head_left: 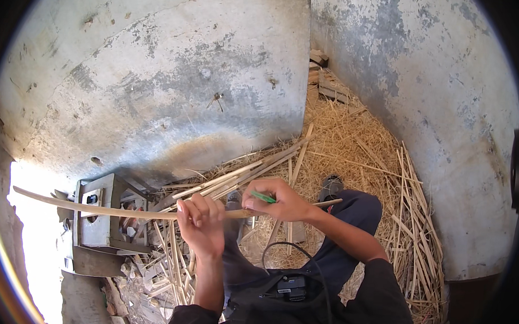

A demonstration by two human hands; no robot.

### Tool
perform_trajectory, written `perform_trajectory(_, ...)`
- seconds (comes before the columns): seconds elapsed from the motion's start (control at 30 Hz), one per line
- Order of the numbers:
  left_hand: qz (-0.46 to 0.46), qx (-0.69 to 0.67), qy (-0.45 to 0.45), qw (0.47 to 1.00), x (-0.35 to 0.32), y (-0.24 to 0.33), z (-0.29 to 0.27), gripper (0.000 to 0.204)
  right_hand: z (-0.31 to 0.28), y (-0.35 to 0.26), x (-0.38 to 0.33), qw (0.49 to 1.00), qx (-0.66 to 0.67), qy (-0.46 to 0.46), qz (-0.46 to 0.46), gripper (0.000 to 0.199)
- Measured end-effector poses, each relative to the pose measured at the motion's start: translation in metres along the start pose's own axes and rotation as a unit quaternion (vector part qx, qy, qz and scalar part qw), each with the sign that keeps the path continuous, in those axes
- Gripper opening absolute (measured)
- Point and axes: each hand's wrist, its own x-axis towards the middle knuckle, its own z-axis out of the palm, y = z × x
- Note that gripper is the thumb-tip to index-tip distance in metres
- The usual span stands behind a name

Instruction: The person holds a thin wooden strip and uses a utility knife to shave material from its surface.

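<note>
Pale wooden strip [115,212], long and thin, stretched crosswise before the person and held in the left hand [205,234].

The left fingers curl closed around the strip, one end reaching far out to the left. The right hand [284,200] has its fingers pinched shut on a small, slender green object [263,197] by the strip; whether they touch the wood too, I cannot tell. Beyond lie thin pale sticks [236,175] and straw-coloured shavings [346,136].
</note>
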Motion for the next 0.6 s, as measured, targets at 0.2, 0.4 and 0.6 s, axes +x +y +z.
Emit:
perform_trajectory(0.2,-0.002,0.030,0.035,0.999,0.000,0.000,0.004,0.046,-0.003,-0.014,-0.001,0.998,0.009,-0.034,0.061,0.020)
perform_trajectory(0.4,-0.019,0.063,0.072,0.995,-0.003,-0.004,0.003,0.039,-0.001,-0.017,0.000,0.997,-0.067,-0.023,0.015,0.018)
perform_trajectory(0.6,-0.017,0.068,0.063,0.996,-0.004,-0.009,-0.002,0.038,0.000,-0.013,-0.002,0.993,-0.112,-0.026,0.000,0.019)
